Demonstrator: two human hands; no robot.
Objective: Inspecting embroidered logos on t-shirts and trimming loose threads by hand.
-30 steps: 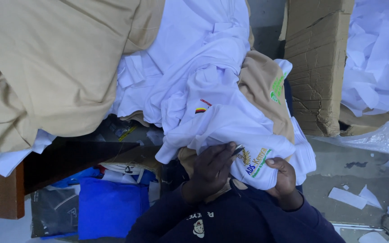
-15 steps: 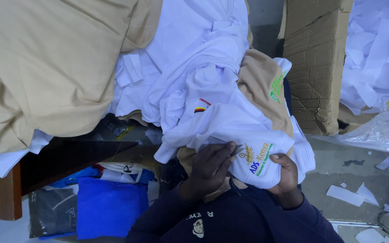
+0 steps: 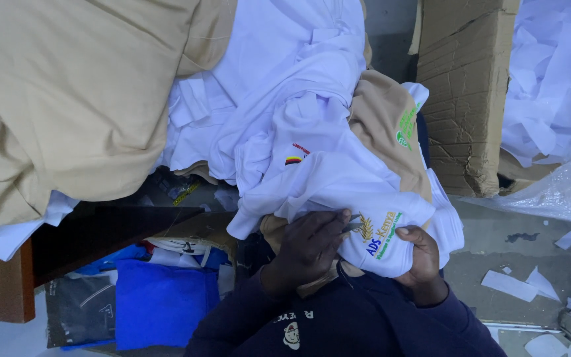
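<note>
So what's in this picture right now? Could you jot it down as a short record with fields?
Left hand: left hand pressed on the white garment, a small metal tool at its fingertips beside the embroidered logo
Right hand: right hand gripping the garment's folded edge from below
Pile: white and tan garments heaped above the hands
Right side: cardboard box, paper scraps on the floor
Lower left: blue bag

Left hand low centre, back toward camera, fingers curled upward, fingertips pinched together; right hand just beside it, palm inward, thumb hooked over top, fingers hidden; both forearms in dark navy sleeves, bent close to body
</note>
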